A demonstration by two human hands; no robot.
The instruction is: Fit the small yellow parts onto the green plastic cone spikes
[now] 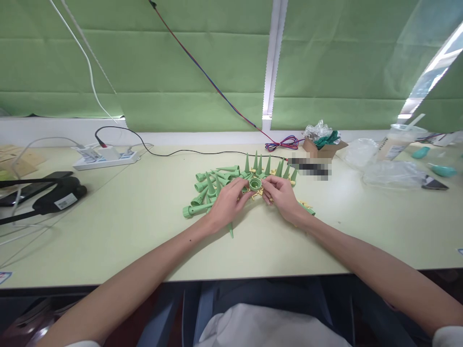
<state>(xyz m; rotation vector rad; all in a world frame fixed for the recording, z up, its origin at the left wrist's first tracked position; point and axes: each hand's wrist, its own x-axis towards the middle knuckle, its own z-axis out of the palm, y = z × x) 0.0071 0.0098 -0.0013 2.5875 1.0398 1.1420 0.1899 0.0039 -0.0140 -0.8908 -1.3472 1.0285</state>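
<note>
My left hand (pixel 230 200) is closed around a green plastic watering spike (pixel 255 184), its round, hollow end turned up toward me. At the right of that rim, my right hand (pixel 281 196) pinches the same spike between thumb and fingers. Whether a small part is also tucked in the right fingers is hidden. Loose green spikes (pixel 197 210) lie in a pile left of my hands. Behind them stand several upright spikes (pixel 267 166) with tips up. Small yellow pieces (pixel 304 204) are scattered under and beside the right hand.
A white power strip (pixel 104 161) with plugs sits back left, near a black strapped device (pixel 61 195) and a phone. An opened cardboard box (pixel 321 148), a drink cup (pixel 394 142) and plastic bags (pixel 392 174) stand back right. A black cable (pixel 202 152) crosses the table's back.
</note>
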